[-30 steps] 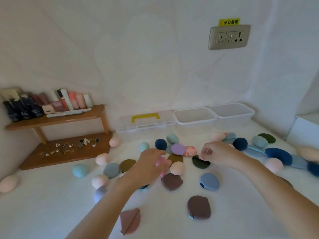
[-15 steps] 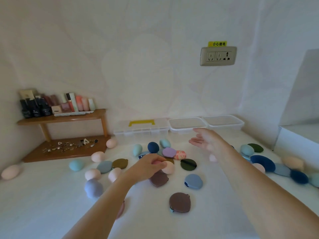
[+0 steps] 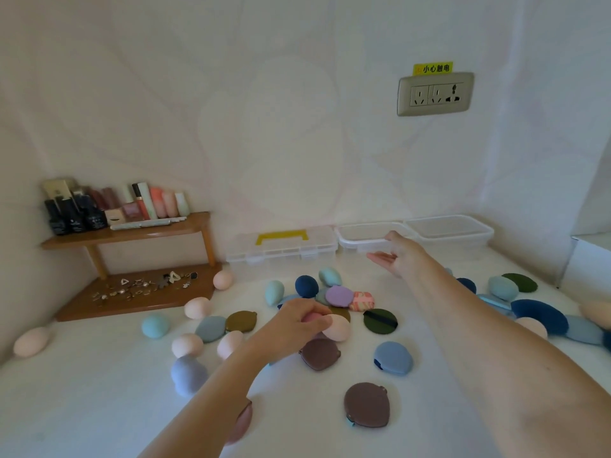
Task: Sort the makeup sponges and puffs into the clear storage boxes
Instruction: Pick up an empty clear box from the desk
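Several makeup sponges and flat puffs in pink, blue, green, brown and purple lie scattered over the white table. My left hand curls round a pink sponge in the middle of the pile, next to a pale pink sponge. My right hand reaches forward with fingers spread and palm empty, just in front of the middle clear box. A second clear box stands to its right. Both look empty.
A lidded clear case with a yellow handle sits left of the boxes. A wooden shelf with cosmetics bottles and small trinkets fills the back left corner. A white box edge stands at the right. Walls close in behind.
My right hand left the pile and stretched out, open, to the middle clear box. My left hand closed its fingers on the pink sponge. The view tilted up.
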{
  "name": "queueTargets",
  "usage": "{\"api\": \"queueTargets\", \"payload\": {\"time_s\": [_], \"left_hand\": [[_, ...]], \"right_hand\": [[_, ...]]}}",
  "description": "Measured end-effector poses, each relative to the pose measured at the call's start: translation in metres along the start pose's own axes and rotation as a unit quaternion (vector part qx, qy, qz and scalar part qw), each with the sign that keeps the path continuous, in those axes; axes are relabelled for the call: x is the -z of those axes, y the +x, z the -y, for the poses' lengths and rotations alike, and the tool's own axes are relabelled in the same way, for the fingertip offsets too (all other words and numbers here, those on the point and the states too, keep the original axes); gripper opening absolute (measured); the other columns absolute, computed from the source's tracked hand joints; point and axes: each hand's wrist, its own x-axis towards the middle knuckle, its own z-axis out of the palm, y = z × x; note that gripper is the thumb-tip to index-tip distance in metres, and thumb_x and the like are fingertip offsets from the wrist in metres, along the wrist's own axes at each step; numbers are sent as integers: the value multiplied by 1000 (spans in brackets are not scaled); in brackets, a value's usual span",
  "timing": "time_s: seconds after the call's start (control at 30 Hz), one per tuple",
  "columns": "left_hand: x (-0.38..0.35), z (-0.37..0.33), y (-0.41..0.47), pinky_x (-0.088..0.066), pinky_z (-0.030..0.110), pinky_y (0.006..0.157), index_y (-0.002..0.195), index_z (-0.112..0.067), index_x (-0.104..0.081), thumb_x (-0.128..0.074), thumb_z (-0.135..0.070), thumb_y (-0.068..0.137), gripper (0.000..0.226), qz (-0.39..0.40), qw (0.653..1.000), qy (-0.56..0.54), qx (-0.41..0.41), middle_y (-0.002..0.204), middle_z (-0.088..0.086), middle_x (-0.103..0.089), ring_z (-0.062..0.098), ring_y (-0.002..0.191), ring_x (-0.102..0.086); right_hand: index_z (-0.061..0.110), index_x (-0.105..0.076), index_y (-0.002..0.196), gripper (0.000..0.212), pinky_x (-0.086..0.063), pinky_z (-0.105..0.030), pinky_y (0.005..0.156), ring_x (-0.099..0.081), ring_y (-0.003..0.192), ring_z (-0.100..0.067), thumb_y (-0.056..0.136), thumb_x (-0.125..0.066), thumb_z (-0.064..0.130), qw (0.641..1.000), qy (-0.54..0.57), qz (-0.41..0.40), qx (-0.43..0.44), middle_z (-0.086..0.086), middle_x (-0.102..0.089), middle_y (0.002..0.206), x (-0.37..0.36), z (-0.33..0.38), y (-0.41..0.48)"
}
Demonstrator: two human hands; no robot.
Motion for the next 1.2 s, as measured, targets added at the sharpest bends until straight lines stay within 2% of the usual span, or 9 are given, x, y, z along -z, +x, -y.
{"api": "queueTargets", "payload": {"time_s": [0.13, 0.23, 0.37, 0.47, 0.63, 0.8, 0.97, 1.03, 1.2], "left_hand": [[1, -4, -3, -46, 18, 81, 102, -31, -61, -55, -31, 92, 12, -7, 1000, -5, 12, 105, -6, -58, 8, 95, -57], [2, -11, -6, -45, 17, 80, 102, -33, -61, -56, -32, 91, 12, -14, 1000, -2, 25, 109, -8, -59, 6, 97, -57], [11, -31, -20, -40, 10, 71, 106, -33, -62, -56, -29, 91, 17, -60, 998, -15, 17, 108, -9, -61, 6, 93, -55], [22, -51, -36, -39, 11, 73, 119, -27, -58, -56, -33, 92, 28, -140, 989, -45, -10, 124, -5, -58, 7, 98, -52], [33, -86, -87, -47, 42, 92, 134, -22, -40, -60, -57, 74, 72, -100, 925, -361, 58, 129, 9, -50, 29, 119, -50], [27, -104, -135, -47, 54, 95, 95, -18, -56, -65, -36, 84, 24, -83, 879, -465, 64, 87, 9, -69, 33, 100, -64], [19, -114, -174, -46, 54, 95, 80, -15, -42, -63, -12, 87, 23, -132, 865, -482, 46, 68, 10, -64, 28, 80, -62], [19, -111, -185, -46, 54, 95, 81, -15, -45, -64, -12, 86, 20, -132, 865, -483, 38, 54, 6, -67, 28, 77, -63], [15, -89, -203, -53, 51, 85, 102, -13, -54, -67, -18, 84, 22, -112, 872, -474, 55, 74, 10, -66, 28, 76, -64]], "right_hand": [[3, -44, 106, 21, -59, -38, 77, -60, 90, -28, 92, -57, 12, 1000, 16, 11, 20, -16, -48, 89, 2, 10, -12], [3, -47, 95, 12, -57, -31, 48, -64, 91, -27, 90, -54, 12, 999, 0, 35, 27, -16, -53, 94, 6, 17, -29], [3, -49, 107, 23, -61, -37, 67, -64, 93, -29, 86, -57, 11, 997, 8, 70, 41, -22, -54, 104, 14, 31, -59], [2, -47, 114, 36, -60, -31, 54, -65, 88, -27, 84, -61, 17, 994, -17, 86, 58, -18, -53, 96, 18, 36, -95], [6, -49, 84, 19, -53, -22, 45, -62, 61, -20, 86, -59, 23, 982, -92, 136, 95, -10, -50, 77, 31, 14, -165], [8, -52, 80, 12, -53, -30, 53, -49, 50, -15, 87, -53, 17, 967, -134, 190, 103, -5, -42, 61, 38, -19, -215], [11, -53, 77, 14, -46, -22, 48, -45, 52, -13, 88, -51, 18, 966, -140, 179, 120, -2, -41, 61, 37, -34, -245], [12, -52, 76, 14, -43, -20, 42, -46, 50, -11, 89, -52, 18, 967, -132, 178, 127, -1, -41, 61, 39, -40, -254], [11, -51, 71, 22, -43, -17, 38, -49, 40, -8, 91, -55, 18, 968, -117, 181, 125, 3, -45, 46, 50, -62, -276]]}}
